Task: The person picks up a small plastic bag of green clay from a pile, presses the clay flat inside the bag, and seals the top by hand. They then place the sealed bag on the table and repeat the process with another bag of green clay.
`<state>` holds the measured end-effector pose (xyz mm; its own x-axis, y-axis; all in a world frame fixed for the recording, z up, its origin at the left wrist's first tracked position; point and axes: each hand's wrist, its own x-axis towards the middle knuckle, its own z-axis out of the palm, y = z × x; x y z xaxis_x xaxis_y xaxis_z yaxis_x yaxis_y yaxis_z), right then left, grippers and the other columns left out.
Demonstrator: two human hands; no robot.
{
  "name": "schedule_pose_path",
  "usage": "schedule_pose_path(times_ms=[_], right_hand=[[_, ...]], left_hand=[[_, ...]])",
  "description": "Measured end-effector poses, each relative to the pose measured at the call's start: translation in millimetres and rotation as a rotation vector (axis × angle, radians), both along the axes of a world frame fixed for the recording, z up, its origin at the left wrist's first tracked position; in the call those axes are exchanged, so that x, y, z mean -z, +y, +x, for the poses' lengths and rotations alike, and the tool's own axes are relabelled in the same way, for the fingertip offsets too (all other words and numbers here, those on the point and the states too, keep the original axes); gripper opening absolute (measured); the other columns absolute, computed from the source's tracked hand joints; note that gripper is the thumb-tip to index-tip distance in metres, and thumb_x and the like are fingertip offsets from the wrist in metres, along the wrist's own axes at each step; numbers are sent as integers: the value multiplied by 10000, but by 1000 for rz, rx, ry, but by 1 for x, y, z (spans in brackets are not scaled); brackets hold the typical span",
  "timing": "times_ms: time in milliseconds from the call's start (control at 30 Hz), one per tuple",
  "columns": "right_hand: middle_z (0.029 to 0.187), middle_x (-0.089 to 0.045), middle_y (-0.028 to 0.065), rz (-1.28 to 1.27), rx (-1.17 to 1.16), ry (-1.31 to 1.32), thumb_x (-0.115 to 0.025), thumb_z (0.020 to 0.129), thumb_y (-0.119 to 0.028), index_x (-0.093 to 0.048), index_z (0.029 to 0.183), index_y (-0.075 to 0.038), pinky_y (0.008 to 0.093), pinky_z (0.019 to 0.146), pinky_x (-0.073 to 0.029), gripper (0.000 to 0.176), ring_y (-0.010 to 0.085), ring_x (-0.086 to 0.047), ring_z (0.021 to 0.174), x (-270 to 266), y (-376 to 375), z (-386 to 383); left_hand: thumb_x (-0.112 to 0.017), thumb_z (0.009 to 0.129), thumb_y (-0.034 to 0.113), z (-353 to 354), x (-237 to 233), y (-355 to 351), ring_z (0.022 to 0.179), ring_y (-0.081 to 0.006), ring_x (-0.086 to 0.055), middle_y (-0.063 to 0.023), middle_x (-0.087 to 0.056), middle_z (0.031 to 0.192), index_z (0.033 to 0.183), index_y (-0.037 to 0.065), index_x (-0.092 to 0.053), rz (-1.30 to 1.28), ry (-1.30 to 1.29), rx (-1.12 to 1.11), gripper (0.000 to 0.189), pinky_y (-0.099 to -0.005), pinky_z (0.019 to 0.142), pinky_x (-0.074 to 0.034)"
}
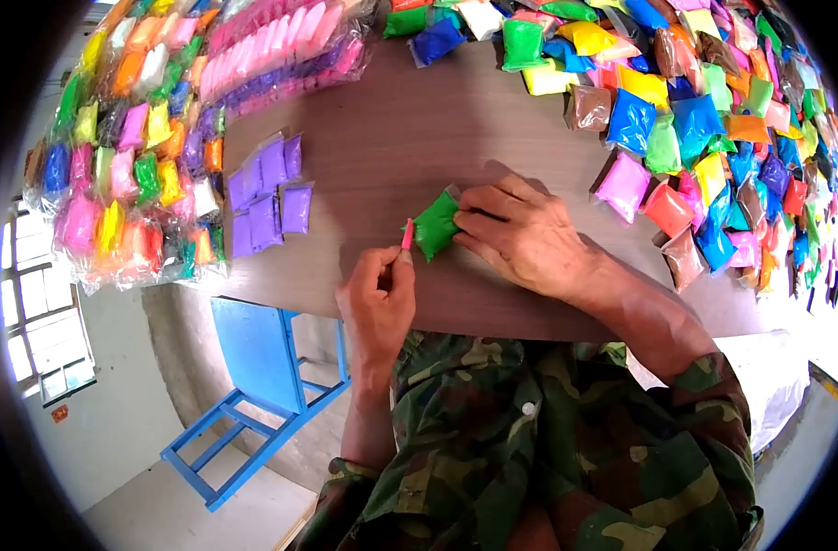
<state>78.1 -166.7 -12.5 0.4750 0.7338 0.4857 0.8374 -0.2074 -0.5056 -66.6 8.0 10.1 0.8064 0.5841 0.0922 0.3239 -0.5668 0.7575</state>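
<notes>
A small sealed packet of something green (434,226) is in front of me, just above the table. My right hand (536,237) grips its right side between thumb and fingers. My left hand (380,296) is closed on a short, thin pink stick-like piece (408,233), held upright between thumb and forefinger. The tip of that piece is right at the packet's left edge. Several purple packets (264,214) lie grouped on the table to the left of my hands.
A large pile of loose coloured packets (673,119) covers the right side of the brown table (382,138). Clear bags of mixed coloured packets (130,170) are stacked at the left, with pink packets (272,46) behind them. A blue chair (261,354) stands below the table's front edge.
</notes>
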Motion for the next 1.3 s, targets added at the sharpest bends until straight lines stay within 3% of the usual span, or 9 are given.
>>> schedule_pose_path(times_ms=[167,333,667,733,900,1000,1133,1200,1300], right_hand=[[1194,-656,31,5,-17,-3,-780,796,-206,-712,1006,-113,388,814,-569,240,250,-610,1107,-1,0,0],[1274,-641,68,1,-130,-16,-790,790,-179,-723,1075,-120,444,961,-536,299,290,-585,1246,-6,3,3],[1165,-634,46,6,-113,-24,-758,796,-196,-705,1036,-139,429,918,-525,252,254,-602,1168,-6,1,1],[1149,-632,48,31,-111,-24,-764,797,-204,-706,1042,-142,426,910,-527,260,254,-611,1137,-8,4,2],[1159,-625,47,-7,-106,-20,-768,804,-216,-715,1052,-142,422,905,-528,264,257,-614,1125,-9,2,-1],[1172,-621,46,-11,-105,-8,-768,808,-222,-721,1054,-143,422,902,-528,262,257,-615,1118,-8,2,-1],[1165,-617,46,-19,-110,-4,-765,812,-231,-723,1051,-140,427,903,-522,259,254,-615,1097,-8,2,-2],[1158,-616,45,-15,-112,-18,-762,812,-232,-722,1049,-137,427,901,-522,258,253,-615,1091,-7,2,-2],[1140,-614,45,-7,-110,-45,-753,814,-228,-721,1043,-132,427,891,-525,251,252,-617,1077,-7,3,-2]], left_hand=[[-701,953,82,-3,-8,-4,635,-52,-565,-22,-652,705,954,-20,-684,-57,-9,-29,104,-232,571,-444],[-716,932,60,-4,1,-12,582,-69,-542,-41,-625,660,944,-13,-681,-95,-24,8,82,-264,539,-441],[-727,921,68,-3,-11,4,586,-77,-558,-57,-642,681,923,1,-687,-114,26,-106,78,-263,546,-452],[-728,915,59,0,-13,-12,592,-81,-568,-58,-646,686,929,9,-686,-44,-33,15,67,-269,552,-461],[-724,912,44,1,3,-3,589,-79,-568,-57,-642,676,911,8,-689,-19,-33,-10,50,-276,554,-469],[-704,942,68,-3,1,6,647,-33,-556,14,-651,709,923,-15,-695,-15,30,-88,86,-240,585,-452],[-709,940,72,7,-21,1,648,-54,-582,-17,-672,711,932,-22,-709,-66,50,-74,95,-256,589,-469],[-717,908,63,18,-24,-6,652,-256,-671,-136,-697,766,934,34,-712,172,-4,98,39,-350,624,-520],[-718,891,91,32,-19,3,737,-348,-675,-152,-703,829,924,61,-716,338,94,161,45,-421,660,-523]])
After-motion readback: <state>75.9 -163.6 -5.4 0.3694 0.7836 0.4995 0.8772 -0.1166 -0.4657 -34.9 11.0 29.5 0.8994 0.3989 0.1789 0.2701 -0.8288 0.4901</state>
